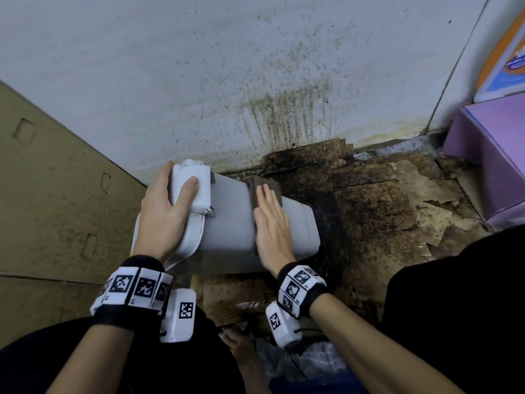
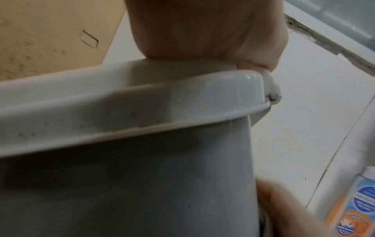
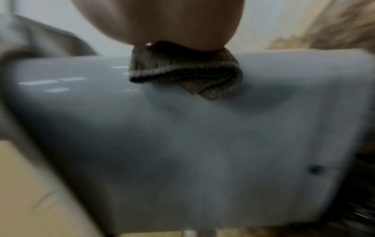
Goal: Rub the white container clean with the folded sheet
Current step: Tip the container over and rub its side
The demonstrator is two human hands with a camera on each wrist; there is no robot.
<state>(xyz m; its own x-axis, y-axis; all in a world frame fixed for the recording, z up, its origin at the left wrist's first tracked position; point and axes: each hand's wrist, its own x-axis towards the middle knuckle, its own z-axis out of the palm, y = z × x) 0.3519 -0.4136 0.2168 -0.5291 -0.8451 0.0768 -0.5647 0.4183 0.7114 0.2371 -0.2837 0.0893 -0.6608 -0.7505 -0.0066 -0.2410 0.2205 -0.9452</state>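
Note:
The white container (image 1: pixel 227 223) lies on its side, its base pointing right, above the stained floor. My left hand (image 1: pixel 164 206) grips its lid end, thumb on top and fingers curled round the far edge. On the container's upper side my right hand (image 1: pixel 270 220) lies flat with straight fingers, pressing the brown folded sheet (image 1: pixel 267 186) against it. The right wrist view shows the sheet (image 3: pixel 182 73) bunched under my palm (image 3: pixel 162 20) on the grey-white wall (image 3: pixel 182 144). The left wrist view shows the container's rim (image 2: pixel 142 112) under my left palm (image 2: pixel 202 32).
A tan cardboard box (image 1: pixel 56 194) stands at the left. The grey wall (image 1: pixel 255 81) behind is spattered with dark stains. Soiled cardboard (image 1: pixel 383 209) covers the floor. A purple box (image 1: pixel 488 155) and an orange and blue pack (image 1: pixel 505 52) sit at the right.

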